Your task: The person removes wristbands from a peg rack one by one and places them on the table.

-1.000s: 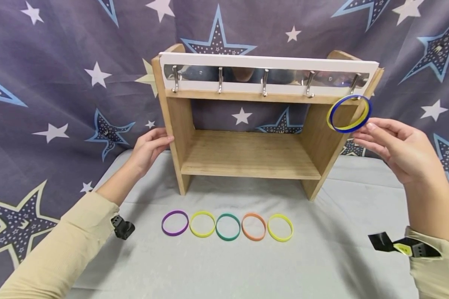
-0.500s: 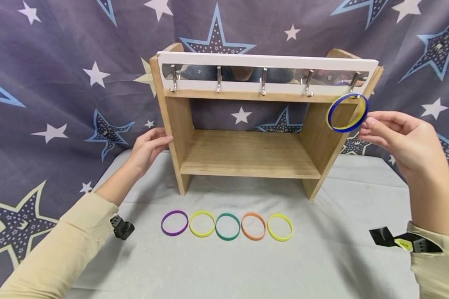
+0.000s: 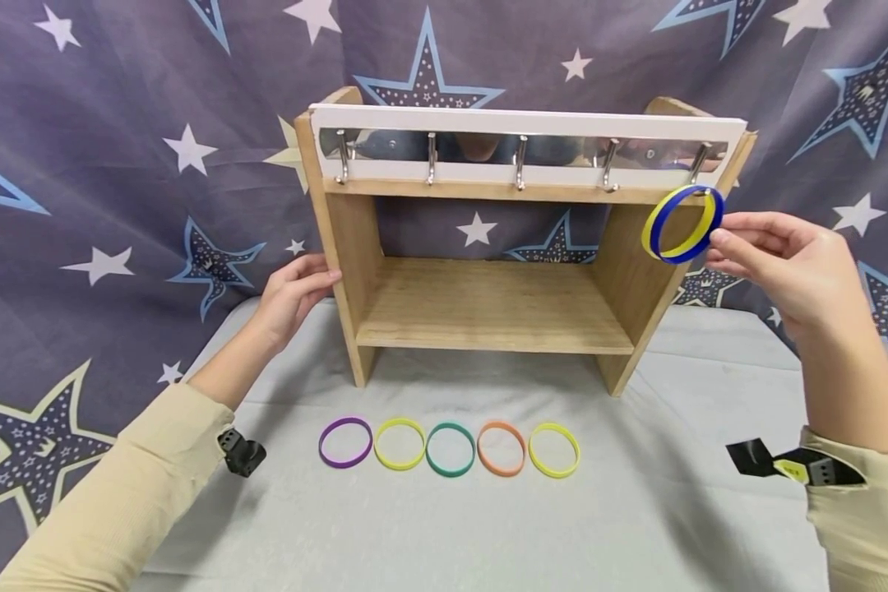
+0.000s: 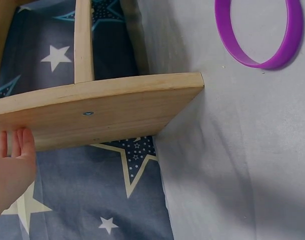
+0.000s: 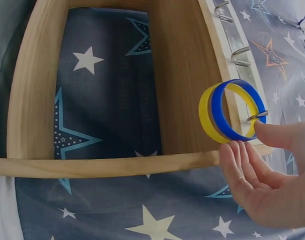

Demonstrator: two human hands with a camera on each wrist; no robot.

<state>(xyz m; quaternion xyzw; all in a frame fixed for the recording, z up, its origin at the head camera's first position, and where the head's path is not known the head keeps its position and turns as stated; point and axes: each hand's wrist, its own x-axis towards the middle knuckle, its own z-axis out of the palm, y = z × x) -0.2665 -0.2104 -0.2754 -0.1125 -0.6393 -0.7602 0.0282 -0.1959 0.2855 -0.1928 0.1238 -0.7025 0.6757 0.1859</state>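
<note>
My right hand (image 3: 807, 263) pinches a blue wristband (image 5: 256, 97) between thumb and fingers at the rack's upper right corner. A yellow wristband (image 5: 206, 117) sits side by side with it, farther from my palm. Through both rings shows the tip of the rightmost metal hook (image 3: 699, 163), the bands overlapping its lower end in the head view. My left hand (image 3: 293, 298) touches the left side panel of the wooden rack (image 3: 496, 308). In the left wrist view, its straight fingers (image 4: 27, 142) rest against the panel's outer face.
Several bands lie in a row on the grey cloth before the rack: purple (image 3: 344, 466), yellow (image 3: 401, 468), green (image 3: 450, 474), orange (image 3: 501, 474) and another yellow. A white hook rail (image 3: 533, 122) spans the rack's top. Behind hangs a star-patterned curtain (image 3: 141, 74).
My right hand has shifted slightly left and up with the blue and yellow bands, which have turned so that more yellow shows. The left hand keeps its place on the panel.
</note>
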